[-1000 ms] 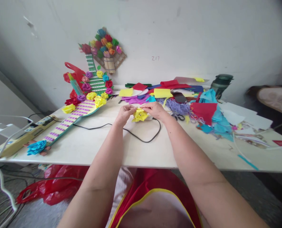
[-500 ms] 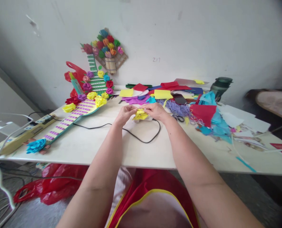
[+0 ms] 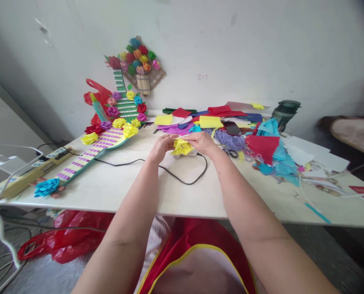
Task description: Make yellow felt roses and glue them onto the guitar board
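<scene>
Between my two hands is a yellow paper flower (image 3: 182,147), its petals facing me. My left hand (image 3: 162,147) grips it from the left, fingers closed at its upper edge. From the other side my right hand (image 3: 202,143) holds it, with the fingers stretched across the flower's top. The fingertips behind the petals are partly hidden. Just below the flower, a white device (image 3: 191,154) with a black cable (image 3: 182,179) rests on the table, mostly covered by flower and hands.
At left lies a purple-and-cream striped guitar shape (image 3: 99,149) with paper flowers, near a power strip (image 3: 37,171). A green-striped guitar shape (image 3: 125,98) leans behind. Coloured sheets (image 3: 211,121), purple yarn (image 3: 231,141), paper scraps (image 3: 264,149) and a dark bottle (image 3: 286,114) are at back and right.
The yellow flower has turned slightly so more of its petals show. My right fingers have straightened somewhat across its top; both hands stay nearly in place.
</scene>
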`<state>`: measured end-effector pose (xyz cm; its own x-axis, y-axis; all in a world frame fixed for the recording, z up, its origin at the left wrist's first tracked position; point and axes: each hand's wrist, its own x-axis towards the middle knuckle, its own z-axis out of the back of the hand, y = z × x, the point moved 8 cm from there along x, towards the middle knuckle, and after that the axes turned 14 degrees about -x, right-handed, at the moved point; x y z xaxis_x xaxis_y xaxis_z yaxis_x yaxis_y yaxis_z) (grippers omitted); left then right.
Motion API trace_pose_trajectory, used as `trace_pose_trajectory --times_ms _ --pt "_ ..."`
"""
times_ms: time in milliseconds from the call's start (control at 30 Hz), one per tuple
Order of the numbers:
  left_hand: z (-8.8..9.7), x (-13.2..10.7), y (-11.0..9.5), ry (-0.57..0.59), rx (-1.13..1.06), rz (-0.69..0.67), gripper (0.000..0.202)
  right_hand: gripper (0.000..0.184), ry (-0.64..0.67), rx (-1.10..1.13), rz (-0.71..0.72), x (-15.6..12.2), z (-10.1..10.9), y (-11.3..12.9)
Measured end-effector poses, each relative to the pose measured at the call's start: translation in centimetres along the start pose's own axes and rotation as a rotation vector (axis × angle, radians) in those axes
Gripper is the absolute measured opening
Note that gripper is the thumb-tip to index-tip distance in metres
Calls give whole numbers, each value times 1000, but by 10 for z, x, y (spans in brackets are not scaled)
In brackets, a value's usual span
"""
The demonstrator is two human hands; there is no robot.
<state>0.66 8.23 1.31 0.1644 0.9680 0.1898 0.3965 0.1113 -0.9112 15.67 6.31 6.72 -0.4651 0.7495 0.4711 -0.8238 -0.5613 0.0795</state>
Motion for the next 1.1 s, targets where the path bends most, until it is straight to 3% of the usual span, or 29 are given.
trace_pose_trajectory --times_ms 167,333,600,867,1100 --pt "-4 -2 -2 61 -42 -33 40 34 -43 -11 -12 1 2 -2" --pt "-12 -4 -1 118 -60 -62 49 37 -47 -30 -31 1 4 -1" --pt "-14 -1 -1 83 -59 -91 52 41 -55 -51 -53 -1 4 3" --pt "-10 0 -3 -35 -99 -143 51 43 -83 -55 -73 -2 6 4" --pt "-12 -2 -6 -3 -82 -165 47 43 -114 -21 -47 0 4 2"
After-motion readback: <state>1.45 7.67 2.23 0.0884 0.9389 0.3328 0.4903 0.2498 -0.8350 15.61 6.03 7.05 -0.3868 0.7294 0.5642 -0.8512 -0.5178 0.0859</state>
